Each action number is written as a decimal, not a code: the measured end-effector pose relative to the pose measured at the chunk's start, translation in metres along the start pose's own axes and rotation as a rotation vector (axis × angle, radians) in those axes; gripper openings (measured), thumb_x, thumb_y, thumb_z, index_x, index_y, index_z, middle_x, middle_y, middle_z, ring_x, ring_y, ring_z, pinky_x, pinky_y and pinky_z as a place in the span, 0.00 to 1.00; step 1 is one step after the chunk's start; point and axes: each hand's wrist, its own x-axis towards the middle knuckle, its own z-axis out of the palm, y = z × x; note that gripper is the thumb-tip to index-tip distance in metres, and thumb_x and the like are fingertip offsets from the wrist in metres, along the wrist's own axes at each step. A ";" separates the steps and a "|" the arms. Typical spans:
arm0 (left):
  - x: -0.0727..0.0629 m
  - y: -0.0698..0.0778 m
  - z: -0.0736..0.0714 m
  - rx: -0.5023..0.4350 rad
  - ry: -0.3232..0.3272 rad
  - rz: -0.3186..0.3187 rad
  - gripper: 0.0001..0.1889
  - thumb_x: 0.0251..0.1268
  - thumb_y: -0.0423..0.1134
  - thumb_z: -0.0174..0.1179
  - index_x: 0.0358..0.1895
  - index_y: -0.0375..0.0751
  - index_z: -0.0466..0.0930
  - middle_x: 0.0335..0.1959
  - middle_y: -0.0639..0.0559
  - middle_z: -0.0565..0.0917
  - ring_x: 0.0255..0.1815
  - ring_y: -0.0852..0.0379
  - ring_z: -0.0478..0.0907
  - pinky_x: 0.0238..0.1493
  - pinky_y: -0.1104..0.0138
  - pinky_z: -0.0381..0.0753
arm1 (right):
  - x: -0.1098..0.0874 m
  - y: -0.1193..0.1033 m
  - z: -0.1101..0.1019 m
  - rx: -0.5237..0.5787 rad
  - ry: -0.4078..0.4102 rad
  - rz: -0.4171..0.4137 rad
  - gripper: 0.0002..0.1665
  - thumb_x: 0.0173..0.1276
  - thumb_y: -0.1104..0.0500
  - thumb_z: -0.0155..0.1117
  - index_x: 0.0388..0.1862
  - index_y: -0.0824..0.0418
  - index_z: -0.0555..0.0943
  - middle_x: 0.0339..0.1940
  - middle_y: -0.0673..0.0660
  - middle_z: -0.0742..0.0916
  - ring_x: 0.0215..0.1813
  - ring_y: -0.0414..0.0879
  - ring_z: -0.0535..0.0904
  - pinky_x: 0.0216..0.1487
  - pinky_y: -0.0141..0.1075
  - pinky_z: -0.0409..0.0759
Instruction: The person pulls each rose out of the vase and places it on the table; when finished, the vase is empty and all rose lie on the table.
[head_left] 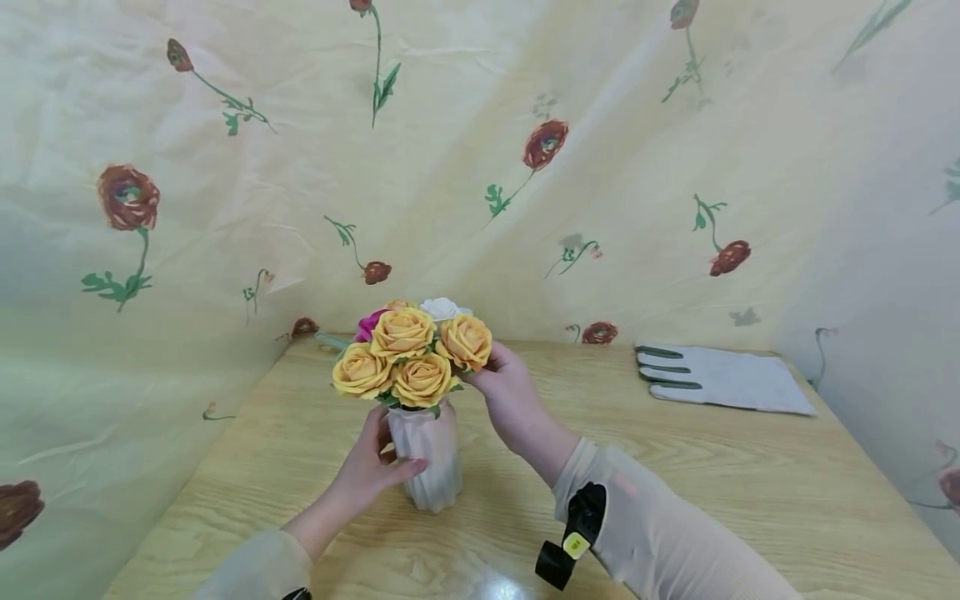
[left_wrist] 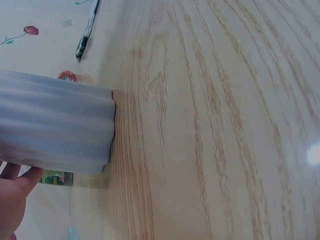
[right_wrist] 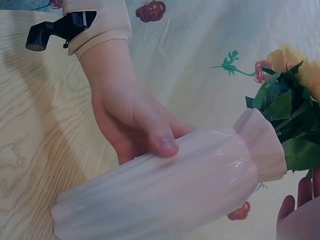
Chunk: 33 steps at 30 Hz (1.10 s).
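Observation:
A white fluted vase (head_left: 426, 458) stands upright on the wooden table, filled with yellow roses (head_left: 402, 333), a magenta bloom (head_left: 368, 327) and a white one (head_left: 444, 309). Around the vase's body my left hand (head_left: 369, 462) is wrapped, its thumb across the front; the right wrist view also shows this grip on the glossy vase (right_wrist: 165, 190). My right hand (head_left: 512, 396) is at the bouquet's right side, thumb and fingers at the rightmost yellow rose (head_left: 465, 342). That rose hides some fingertips. Other right-hand fingers (right_wrist: 304, 192) curve loosely beside the green leaves (right_wrist: 287, 107).
A pale glove with dark green finger edges (head_left: 720, 379) lies flat at the table's back right. Flower-printed cloth (head_left: 450, 167) rises behind the table (head_left: 600, 483). Behind the vase, in the left wrist view, shows a small colourful patch (left_wrist: 56, 177).

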 end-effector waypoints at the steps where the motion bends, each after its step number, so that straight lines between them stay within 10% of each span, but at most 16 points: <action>1: 0.000 0.000 0.000 0.000 -0.002 -0.004 0.45 0.53 0.38 0.69 0.70 0.48 0.47 0.60 0.40 0.68 0.60 0.44 0.66 0.57 0.53 0.70 | 0.001 -0.001 0.000 0.015 0.011 -0.011 0.23 0.62 0.72 0.57 0.59 0.70 0.73 0.52 0.57 0.80 0.53 0.46 0.75 0.54 0.40 0.73; 33: 0.000 0.004 0.001 0.016 -0.022 -0.044 0.45 0.53 0.41 0.70 0.69 0.48 0.48 0.61 0.41 0.67 0.61 0.45 0.66 0.57 0.53 0.71 | 0.002 -0.039 -0.003 0.294 0.031 -0.060 0.19 0.68 0.72 0.52 0.58 0.69 0.68 0.47 0.55 0.77 0.46 0.43 0.76 0.53 0.35 0.74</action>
